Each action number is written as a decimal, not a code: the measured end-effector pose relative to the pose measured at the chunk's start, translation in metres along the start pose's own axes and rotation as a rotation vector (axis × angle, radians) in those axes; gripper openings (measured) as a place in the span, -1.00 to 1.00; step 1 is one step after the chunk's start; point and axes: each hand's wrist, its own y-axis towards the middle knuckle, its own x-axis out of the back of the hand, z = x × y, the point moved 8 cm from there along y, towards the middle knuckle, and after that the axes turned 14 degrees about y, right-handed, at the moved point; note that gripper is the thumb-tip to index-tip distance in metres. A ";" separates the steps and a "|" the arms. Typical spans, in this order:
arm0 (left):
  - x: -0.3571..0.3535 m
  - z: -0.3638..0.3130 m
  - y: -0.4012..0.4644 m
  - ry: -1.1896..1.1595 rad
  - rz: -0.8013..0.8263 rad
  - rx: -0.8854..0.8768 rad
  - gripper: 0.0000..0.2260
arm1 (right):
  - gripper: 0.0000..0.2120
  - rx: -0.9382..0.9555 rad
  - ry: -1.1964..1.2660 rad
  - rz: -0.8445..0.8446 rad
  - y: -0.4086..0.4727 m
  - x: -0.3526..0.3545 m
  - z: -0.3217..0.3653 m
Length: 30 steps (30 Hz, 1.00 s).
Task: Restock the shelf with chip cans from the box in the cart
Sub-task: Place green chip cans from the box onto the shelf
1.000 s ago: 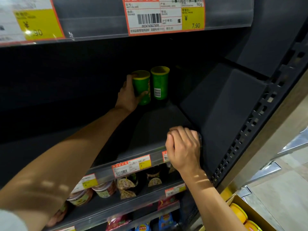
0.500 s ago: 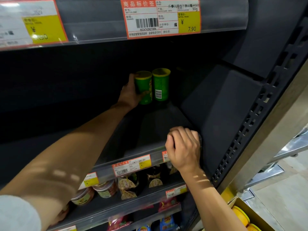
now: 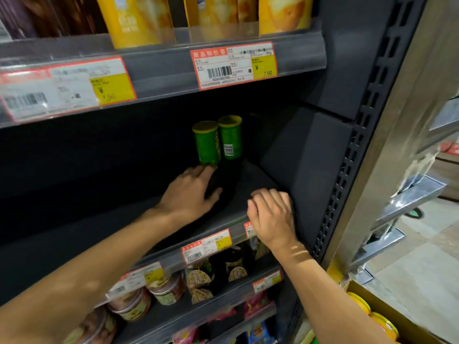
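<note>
- Dim, shadowed interior of the dark grey metal shelf; brighter light on the pale floor at right.
- Motion blur softens the left price labels; wide-angle bending at the edges.
</note>
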 end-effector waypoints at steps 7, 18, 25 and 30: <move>0.002 -0.057 -0.051 0.013 -0.143 -0.193 -0.56 | -0.53 -0.206 -0.105 0.214 -0.018 0.010 0.012; -0.069 -0.188 -0.151 -0.156 -0.059 -0.573 -0.61 | -0.53 -0.661 -0.209 0.413 -0.228 0.118 0.038; -0.134 -0.302 -0.226 -0.138 0.168 -0.911 -0.58 | -0.46 -1.086 -0.332 0.562 -0.358 0.188 0.046; -0.171 -0.359 -0.261 -0.088 0.312 -1.038 -0.45 | -0.53 -1.346 -0.373 0.523 -0.417 0.235 0.042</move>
